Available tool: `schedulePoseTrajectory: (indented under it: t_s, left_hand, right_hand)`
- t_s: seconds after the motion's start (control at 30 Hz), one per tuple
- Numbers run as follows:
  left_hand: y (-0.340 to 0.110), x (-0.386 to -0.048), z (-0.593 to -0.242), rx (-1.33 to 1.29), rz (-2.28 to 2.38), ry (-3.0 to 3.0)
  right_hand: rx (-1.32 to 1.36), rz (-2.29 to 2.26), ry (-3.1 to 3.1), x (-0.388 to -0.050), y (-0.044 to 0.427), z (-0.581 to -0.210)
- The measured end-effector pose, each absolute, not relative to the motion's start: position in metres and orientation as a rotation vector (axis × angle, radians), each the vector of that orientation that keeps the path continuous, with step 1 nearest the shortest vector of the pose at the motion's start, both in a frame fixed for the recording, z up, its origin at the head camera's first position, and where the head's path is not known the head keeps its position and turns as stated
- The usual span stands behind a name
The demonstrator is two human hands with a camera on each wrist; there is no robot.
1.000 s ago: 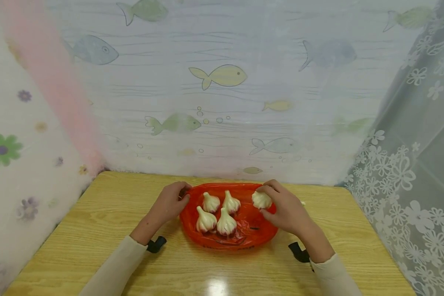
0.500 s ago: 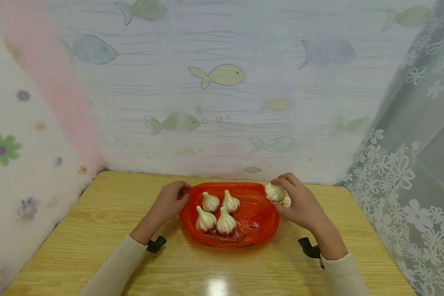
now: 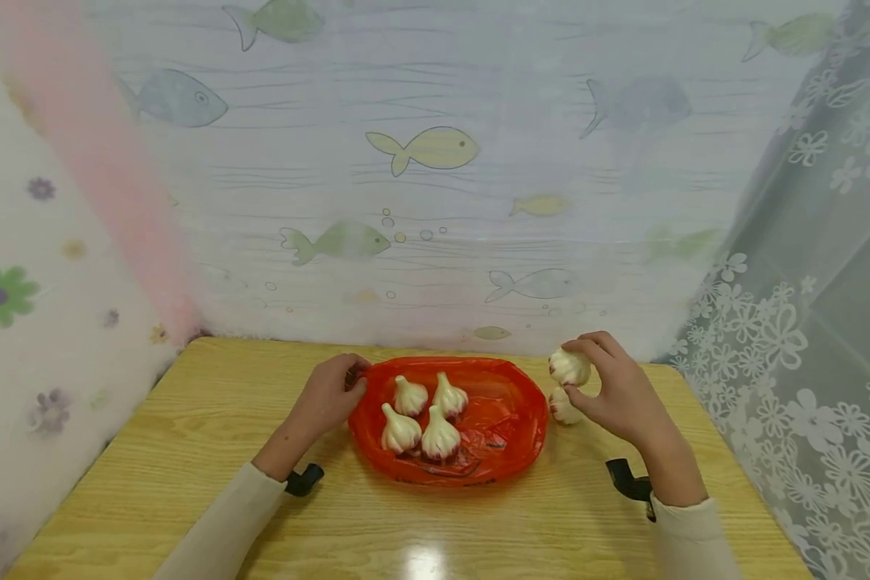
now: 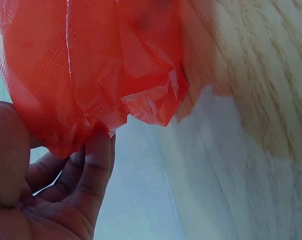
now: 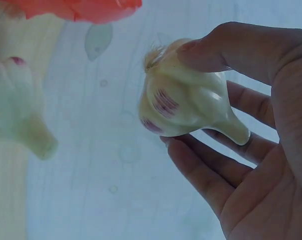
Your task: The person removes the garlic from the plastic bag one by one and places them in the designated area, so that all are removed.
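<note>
A garlic bulb (image 3: 569,367) is pinched between the thumb and fingers of my right hand (image 3: 616,395), raised above the table right of a red plastic bag (image 3: 503,463). In the right wrist view the held bulb shows purple streaks and a rooty end. Another garlic bulb (image 3: 563,408) lies just below it, beside the bag. Several more garlic bulbs (image 3: 441,435) stand stem-up in the left part of the bag, which is spread in an open oval like a dish. My left hand (image 3: 326,397) pinches the bag's left edge; its fingertips (image 4: 98,145) meet the gathered red plastic.
The wooden table (image 3: 210,451) runs to a white fish-print curtain (image 3: 420,266) at the back. A grey curtain with white flowers (image 3: 790,362) hangs at the right. Black wrist mounts (image 3: 627,481) stick out near both wrists.
My right hand has carried the held garlic bulb rightward, from over the bag's right side to beyond its edge. The bulb lying beside the bag is now more visible. My left hand stays at the bag.
</note>
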State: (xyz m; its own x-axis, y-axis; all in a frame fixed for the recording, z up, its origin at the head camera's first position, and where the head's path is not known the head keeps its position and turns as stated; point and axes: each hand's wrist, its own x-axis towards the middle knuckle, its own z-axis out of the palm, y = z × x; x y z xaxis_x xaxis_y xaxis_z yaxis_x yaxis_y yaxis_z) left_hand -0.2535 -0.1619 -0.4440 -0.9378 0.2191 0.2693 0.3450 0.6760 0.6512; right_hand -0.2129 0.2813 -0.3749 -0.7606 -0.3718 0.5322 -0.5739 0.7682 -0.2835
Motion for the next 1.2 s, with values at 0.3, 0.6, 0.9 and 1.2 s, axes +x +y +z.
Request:
schedulePoseTrajectory:
  t_s: [0.3, 0.6, 0.9, 1.2]
  left_hand:
    - [-0.161, -0.254, -0.445, -0.435, -1.115, -2.709]
    - [-0.161, -0.255, -0.446, -0.429, -1.116, -2.705]
    - [-0.162, -0.255, -0.446, -0.440, -1.140, -2.698]
    - [-0.161, -0.253, -0.445, -0.435, -1.150, -2.700]
  right_hand:
    - [0.687, 0.605, -2.498, -0.216, 0.304, -0.376]
    - [0.622, 0.614, -2.524, -0.215, 0.324, -0.378]
    - [0.572, 0.637, -2.587, -0.218, 0.339, -0.385]
    - [0.445, 0.617, -2.772, -0.221, 0.347, -0.393]
